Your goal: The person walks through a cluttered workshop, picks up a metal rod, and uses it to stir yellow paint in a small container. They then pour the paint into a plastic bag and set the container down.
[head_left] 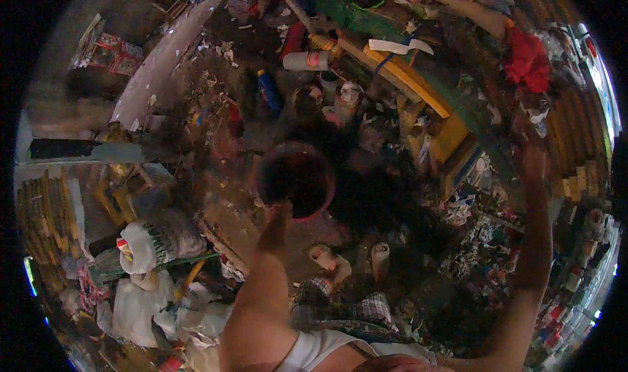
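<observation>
A dark, round bucket [331, 183] with a dull reddish rim stands in the middle, its inside in deep shadow. My left hand [281, 210] grips the near left part of its rim. Far off to the right, my right arm stretches out, and my right hand [533, 153] is by a crumpled whitish scrap [539, 115] and just short of a bright red cloth or bag [527, 61]. Dim light and blur hide the fingers of that hand, so whether it holds the scrap cannot be seen.
A blue bottle [269, 92] and a clear plastic bottle [306, 61] lie beyond the bucket. Yellow wooden boards [409, 84] slant across the right. White sacks [140, 306] are piled at lower left. Shredded litter [477, 248] covers ground at right, near my sandalled feet [322, 257].
</observation>
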`<state>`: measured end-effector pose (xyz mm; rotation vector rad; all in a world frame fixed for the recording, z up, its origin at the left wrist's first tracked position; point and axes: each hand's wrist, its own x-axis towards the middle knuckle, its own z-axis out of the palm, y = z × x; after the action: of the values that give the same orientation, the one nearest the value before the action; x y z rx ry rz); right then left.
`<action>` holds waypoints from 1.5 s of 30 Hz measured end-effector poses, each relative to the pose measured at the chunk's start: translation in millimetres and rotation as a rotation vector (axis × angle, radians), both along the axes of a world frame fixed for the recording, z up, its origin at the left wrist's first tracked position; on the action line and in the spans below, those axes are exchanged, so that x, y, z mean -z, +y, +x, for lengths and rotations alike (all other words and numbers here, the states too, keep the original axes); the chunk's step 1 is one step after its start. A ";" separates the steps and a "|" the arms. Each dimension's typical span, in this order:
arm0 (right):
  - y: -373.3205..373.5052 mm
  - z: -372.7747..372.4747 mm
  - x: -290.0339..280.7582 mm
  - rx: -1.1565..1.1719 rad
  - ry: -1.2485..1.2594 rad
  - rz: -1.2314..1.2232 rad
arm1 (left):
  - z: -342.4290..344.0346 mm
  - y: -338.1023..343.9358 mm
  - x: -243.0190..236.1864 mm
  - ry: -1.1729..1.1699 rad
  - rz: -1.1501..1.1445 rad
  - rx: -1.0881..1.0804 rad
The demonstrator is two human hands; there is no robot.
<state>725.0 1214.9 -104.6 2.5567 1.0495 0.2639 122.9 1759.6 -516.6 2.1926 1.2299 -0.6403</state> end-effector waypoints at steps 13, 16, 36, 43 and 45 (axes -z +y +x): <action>-25.8 0.1 -23.4 0.064 0.095 0.050 | -104.1 -67.1 -218.9 -1.010 -0.267 -0.520; -33.9 0.8 -27.5 0.052 0.107 0.092 | -135.5 -99.6 -217.3 -0.969 -0.371 -0.714; -277.3 -506.9 112.7 0.503 0.684 0.696 | -66.1 -253.6 -267.2 -0.480 -0.704 -0.737; -379.3 -733.7 99.6 0.934 0.722 0.781 | 18.1 -405.2 -290.3 -0.313 -0.837 0.193; -379.1 -741.6 89.2 0.950 0.644 0.848 | 63.6 -473.3 -341.2 -0.209 -0.819 0.487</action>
<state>-16.6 835.8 -193.8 3.6638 -0.3726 -0.5088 186.5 1286.3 -175.4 1.7599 0.2186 -0.8790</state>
